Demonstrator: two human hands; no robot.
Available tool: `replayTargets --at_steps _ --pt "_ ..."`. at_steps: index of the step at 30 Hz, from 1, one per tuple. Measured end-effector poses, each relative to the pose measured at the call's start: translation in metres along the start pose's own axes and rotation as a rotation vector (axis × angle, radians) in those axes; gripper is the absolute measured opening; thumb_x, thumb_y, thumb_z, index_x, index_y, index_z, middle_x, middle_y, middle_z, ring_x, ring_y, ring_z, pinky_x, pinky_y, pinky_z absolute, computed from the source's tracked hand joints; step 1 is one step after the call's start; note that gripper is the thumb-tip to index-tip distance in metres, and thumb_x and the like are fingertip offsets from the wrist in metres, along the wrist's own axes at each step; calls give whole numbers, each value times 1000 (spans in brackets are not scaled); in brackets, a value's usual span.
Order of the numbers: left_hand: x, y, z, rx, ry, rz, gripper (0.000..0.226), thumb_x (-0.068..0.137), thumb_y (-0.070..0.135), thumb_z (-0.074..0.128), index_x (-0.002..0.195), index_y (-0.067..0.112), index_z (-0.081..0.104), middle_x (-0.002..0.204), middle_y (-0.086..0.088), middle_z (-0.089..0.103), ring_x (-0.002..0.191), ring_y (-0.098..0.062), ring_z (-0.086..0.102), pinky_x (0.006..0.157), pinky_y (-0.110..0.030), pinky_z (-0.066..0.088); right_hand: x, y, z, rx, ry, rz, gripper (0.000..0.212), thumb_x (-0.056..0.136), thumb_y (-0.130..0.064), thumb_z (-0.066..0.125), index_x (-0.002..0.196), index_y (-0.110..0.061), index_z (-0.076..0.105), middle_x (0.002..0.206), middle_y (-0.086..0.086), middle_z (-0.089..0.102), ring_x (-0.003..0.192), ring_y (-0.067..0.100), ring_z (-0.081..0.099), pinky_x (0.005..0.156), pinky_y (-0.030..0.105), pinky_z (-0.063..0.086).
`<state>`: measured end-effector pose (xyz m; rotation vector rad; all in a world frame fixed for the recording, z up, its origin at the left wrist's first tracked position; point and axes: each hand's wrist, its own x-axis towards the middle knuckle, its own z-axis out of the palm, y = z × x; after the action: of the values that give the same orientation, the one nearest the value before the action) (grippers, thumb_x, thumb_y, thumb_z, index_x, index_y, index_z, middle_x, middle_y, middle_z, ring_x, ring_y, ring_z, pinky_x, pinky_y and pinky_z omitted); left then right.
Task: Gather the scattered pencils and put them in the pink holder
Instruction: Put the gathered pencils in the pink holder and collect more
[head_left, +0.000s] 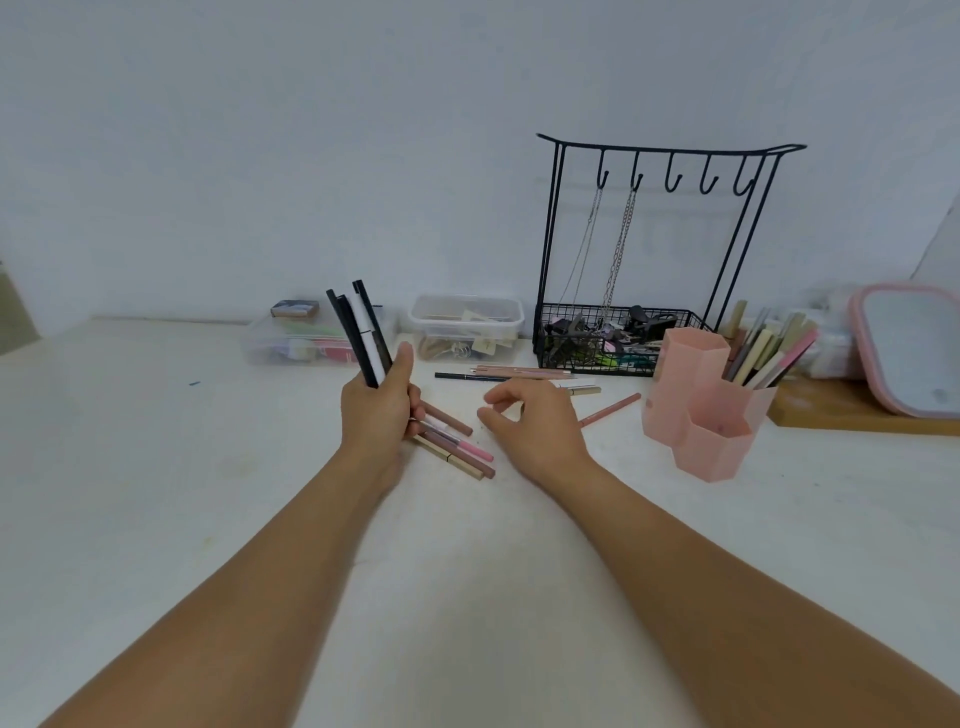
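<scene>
My left hand (376, 405) grips a bundle of black and white pencils (361, 332) that stand upright above my fist. Several pink and beige pencils (457, 447) lie on the white table just right of that hand. My right hand (535, 426) hovers over the table with loosely curled fingers and holds nothing. More pencils (498, 373) lie beyond it, and one pink pencil (610, 410) lies toward the pink holder (698, 415). The holder's rear right compartment has several pencils (769, 356) standing in it.
A black wire jewellery rack (649, 249) with a basket of clips stands at the wall behind the holder. Two clear plastic boxes (465, 327) sit to its left. A pink-framed mirror (909, 348) leans on a wooden tray (857, 410) at the far right.
</scene>
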<state>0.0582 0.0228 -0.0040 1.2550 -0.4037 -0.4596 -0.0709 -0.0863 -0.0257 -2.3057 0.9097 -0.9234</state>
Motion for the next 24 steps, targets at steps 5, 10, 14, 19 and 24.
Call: replayTargets --at_steps 5,10,14,19,24 --pt "0 1 -1 15 25 9 40 95 46 65 74 15 50 56 0 49 45 -12 48 40 -23 37 -2 -9 2 -72 -120 -14 32 85 -45 74 109 -24 75 100 -10 71 94 8 61 85 29 50" --pt "1 0 -1 77 38 -12 41 95 43 67 73 16 46 56 0 44 41 -11 41 37 -18 32 -3 -12 4 -148 -167 -68 18 89 -35 70 97 -22 80 93 -8 72 84 7 60 73 27 47" --pt "3 -1 -2 49 26 -39 40 95 40 68 71 17 45 51 2 44 42 -12 41 37 -21 32 -1 -7 5 -82 -85 35 9 84 -20 71 79 -20 79 74 -6 71 73 11 65 66 23 48" --pt "2 0 0 -60 -8 -25 32 97 36 68 82 10 56 54 -4 55 52 -18 58 54 -29 57 0 -11 -3 322 69 159 7 83 -14 76 78 -17 80 71 -5 71 64 2 60 61 14 44" --pt "1 -3 2 -116 -70 -36 43 95 38 69 84 -4 70 77 -12 77 77 -21 76 82 -35 62 -6 -27 -5 849 -19 294 7 86 -6 74 83 -10 79 70 3 72 56 7 54 55 21 45"
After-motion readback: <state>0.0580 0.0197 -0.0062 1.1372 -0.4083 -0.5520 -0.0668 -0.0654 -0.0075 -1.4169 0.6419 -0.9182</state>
